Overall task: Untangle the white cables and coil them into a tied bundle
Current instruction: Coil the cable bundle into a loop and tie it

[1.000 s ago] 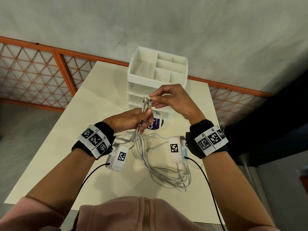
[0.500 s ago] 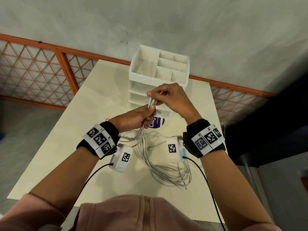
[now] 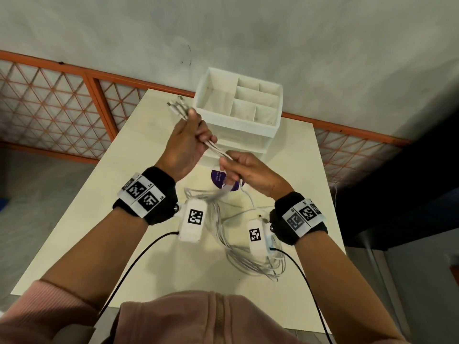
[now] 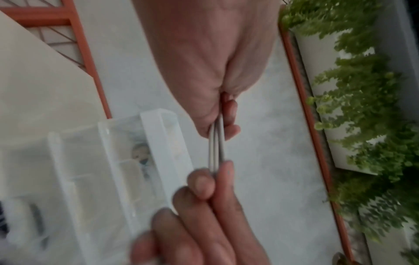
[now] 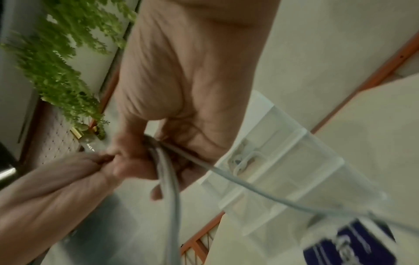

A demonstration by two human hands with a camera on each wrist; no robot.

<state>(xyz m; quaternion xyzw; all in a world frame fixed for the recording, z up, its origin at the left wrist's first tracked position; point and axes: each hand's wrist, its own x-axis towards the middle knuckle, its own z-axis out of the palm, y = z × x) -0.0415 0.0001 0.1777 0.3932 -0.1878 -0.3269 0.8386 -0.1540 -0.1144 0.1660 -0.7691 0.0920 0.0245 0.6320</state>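
Both hands hold a bunch of white cables above the table. My left hand grips the bunch near its plug ends, which stick out up and to the left past its fingers. My right hand grips the same strands lower down; in the left wrist view the cables run taut between the two hands. Below the right hand the cables hang down. The remaining cable lies as a loose tangle on the table between my wrists.
A white plastic organiser with open compartments and drawers stands at the table's far side, just behind my hands. A purple round label lies in front of it. An orange lattice railing runs behind the table.
My left hand has risen up and to the left with the plug ends. My right hand has slid down the cables toward me, so a straight stretch now spans the two hands.
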